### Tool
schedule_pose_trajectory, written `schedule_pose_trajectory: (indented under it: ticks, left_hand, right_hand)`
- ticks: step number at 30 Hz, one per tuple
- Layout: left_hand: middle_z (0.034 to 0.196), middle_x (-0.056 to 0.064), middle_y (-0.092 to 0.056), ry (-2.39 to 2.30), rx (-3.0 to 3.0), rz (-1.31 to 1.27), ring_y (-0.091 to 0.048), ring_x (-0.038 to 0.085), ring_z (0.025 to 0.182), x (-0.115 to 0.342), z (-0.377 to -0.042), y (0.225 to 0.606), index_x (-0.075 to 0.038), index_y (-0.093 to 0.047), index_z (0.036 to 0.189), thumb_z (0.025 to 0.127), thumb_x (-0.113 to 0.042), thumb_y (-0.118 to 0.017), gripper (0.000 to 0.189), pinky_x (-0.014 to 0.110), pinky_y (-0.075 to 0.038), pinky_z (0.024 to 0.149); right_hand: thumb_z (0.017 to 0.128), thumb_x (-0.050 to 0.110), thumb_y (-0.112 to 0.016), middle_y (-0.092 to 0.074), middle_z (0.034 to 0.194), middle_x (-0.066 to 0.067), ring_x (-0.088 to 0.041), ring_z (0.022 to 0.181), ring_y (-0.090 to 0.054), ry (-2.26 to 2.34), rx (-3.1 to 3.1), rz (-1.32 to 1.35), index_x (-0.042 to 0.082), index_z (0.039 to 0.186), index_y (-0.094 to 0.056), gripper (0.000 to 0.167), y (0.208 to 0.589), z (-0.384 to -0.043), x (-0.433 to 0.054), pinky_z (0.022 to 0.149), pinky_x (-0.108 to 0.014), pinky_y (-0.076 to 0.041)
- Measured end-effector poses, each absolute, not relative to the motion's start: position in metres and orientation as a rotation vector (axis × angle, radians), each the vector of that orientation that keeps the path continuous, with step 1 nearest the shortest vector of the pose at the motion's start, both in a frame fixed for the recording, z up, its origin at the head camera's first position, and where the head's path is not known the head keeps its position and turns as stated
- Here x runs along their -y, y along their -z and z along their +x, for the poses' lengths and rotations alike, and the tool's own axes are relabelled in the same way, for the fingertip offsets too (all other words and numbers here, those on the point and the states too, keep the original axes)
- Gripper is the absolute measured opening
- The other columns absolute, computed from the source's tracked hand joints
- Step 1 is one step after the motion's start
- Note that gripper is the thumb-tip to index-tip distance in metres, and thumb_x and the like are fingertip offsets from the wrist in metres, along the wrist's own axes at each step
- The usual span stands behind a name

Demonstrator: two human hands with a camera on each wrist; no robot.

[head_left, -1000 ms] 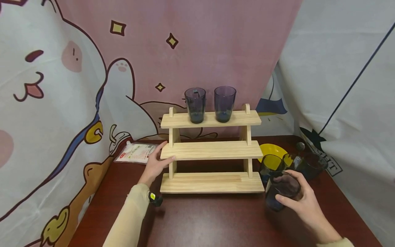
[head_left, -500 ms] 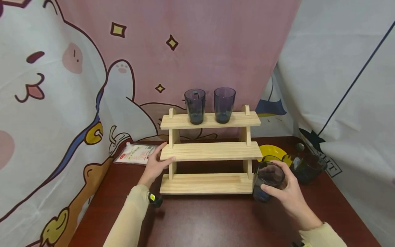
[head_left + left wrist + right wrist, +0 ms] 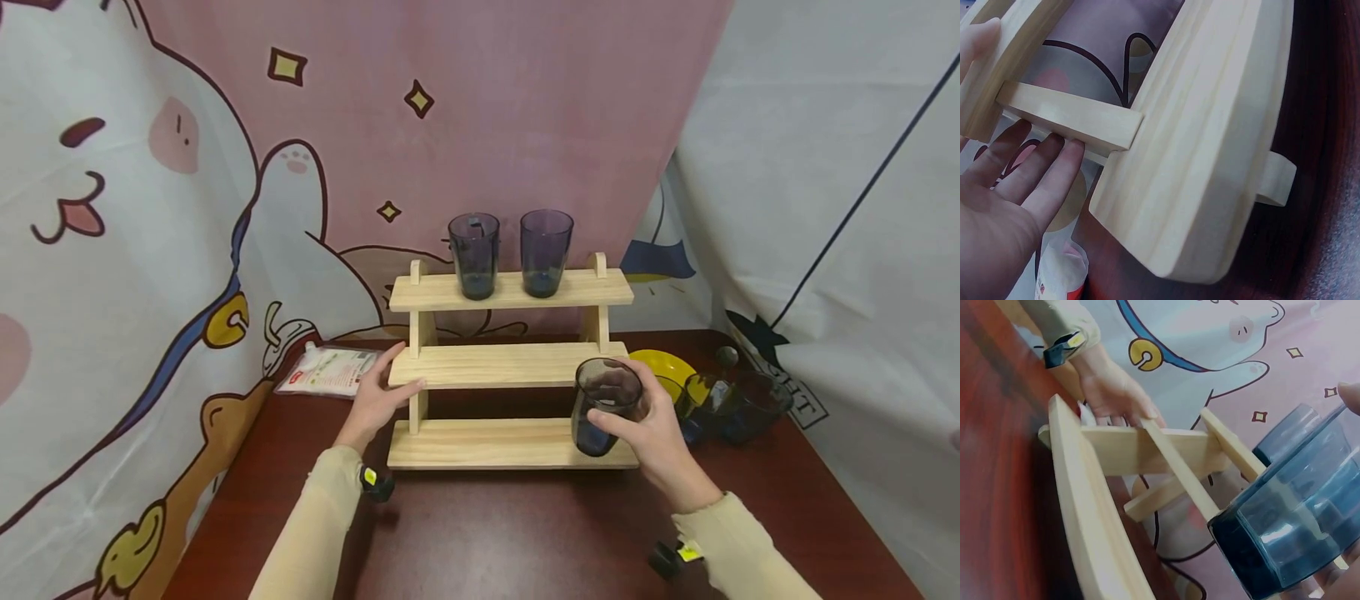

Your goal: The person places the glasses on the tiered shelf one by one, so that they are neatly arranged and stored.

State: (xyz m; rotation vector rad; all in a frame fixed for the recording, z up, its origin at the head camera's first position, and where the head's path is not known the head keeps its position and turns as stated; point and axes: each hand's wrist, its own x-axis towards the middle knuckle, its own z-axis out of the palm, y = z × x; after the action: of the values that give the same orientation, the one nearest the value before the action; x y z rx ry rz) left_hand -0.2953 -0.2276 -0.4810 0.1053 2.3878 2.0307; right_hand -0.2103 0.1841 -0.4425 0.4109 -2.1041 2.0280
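Dark, see-through glass [image 3: 604,407], upright, gripped by right hand [image 3: 654,437] with fingers curled round its side, above right end of bottom board of wooden rack [image 3: 512,367]. Left hand [image 3: 377,400], fingers straight, pressed against rack's left edge. Middle board bare; more glasses [image 3: 731,404] just right.

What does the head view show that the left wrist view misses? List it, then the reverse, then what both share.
Only the head view: the right hand gripping a dark glass at the rack's right end, two glasses on the top shelf, a yellow plate.
Only the left wrist view: the shelf's underside and the left hand's fingers against the side brace.
Both: the left hand on the wooden rack, the white packet, the red-brown table.
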Motion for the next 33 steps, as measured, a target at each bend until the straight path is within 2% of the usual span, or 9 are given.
schedule_pose_trajectory:
  ticks: [12,17,21,25,29,33]
  left_hand:
    - [0.137,0.024,-0.057,-2.029,-2.367,0.099,-0.07,0.025,0.105,0.227,-0.293,0.478,-0.023,-0.039,0.164,0.092,-0.012,-0.084,0.086,0.045,-0.062,0.088]
    - [0.139,0.023,-0.056,-2.017,-2.376,0.087,-0.07,0.025,0.106,0.232,-0.306,0.495,-0.023,-0.036,0.165,0.092,-0.013,-0.083,0.088,0.047,-0.062,0.088]
    - [0.142,0.023,-0.055,-2.034,-2.381,0.102,-0.069,0.026,0.108,0.234,-0.31,0.502,-0.028,-0.036,0.165,0.092,-0.016,-0.083,0.088,0.047,-0.061,0.089]
    - [0.141,0.022,-0.056,-2.046,-2.395,0.118,-0.069,0.026,0.107,0.234,-0.31,0.504,-0.03,-0.039,0.164,0.092,-0.019,-0.085,0.086,0.046,-0.062,0.087]
    - [0.14,0.022,-0.057,-2.053,-2.405,0.132,-0.069,0.027,0.107,0.233,-0.309,0.503,-0.027,-0.04,0.163,0.091,-0.019,-0.085,0.086,0.045,-0.062,0.086]
    - [0.139,0.022,-0.058,-2.06,-2.399,0.132,-0.069,0.027,0.108,0.233,-0.309,0.504,-0.028,-0.041,0.163,0.091,-0.019,-0.086,0.085,0.046,-0.062,0.086]
  right_hand:
    - [0.088,-0.004,-0.079,-0.064,0.129,-0.012,-0.019,0.11,-0.065,-2.084,2.082,0.442,0.006,0.15,-0.045,0.072,0.426,-0.239,-0.148,0.089,-0.026,-0.059]
    - [0.088,0.001,-0.082,-0.061,0.135,-0.017,-0.026,0.118,-0.061,-2.094,2.085,0.488,0.01,0.149,-0.047,0.071,0.418,-0.251,-0.133,0.092,-0.028,-0.059]
    - [0.088,0.004,-0.083,-0.06,0.135,-0.018,-0.028,0.118,-0.062,-2.075,2.091,0.522,0.011,0.149,-0.048,0.071,0.415,-0.261,-0.122,0.091,-0.029,-0.059]
    - [0.088,0.01,-0.085,-0.061,0.135,-0.014,-0.026,0.117,-0.061,-2.023,2.139,0.511,0.015,0.149,-0.049,0.071,0.414,-0.271,-0.113,0.092,-0.029,-0.057]
    - [0.089,0.017,-0.087,-0.062,0.135,-0.01,-0.026,0.12,-0.058,-2.008,2.166,0.497,0.017,0.149,-0.049,0.071,0.414,-0.28,-0.105,0.096,-0.037,-0.053]
    - [0.089,0.022,-0.087,-0.06,0.137,-0.009,-0.028,0.122,-0.057,-2.025,2.175,0.48,0.02,0.149,-0.05,0.07,0.415,-0.287,-0.095,0.098,-0.045,-0.051]
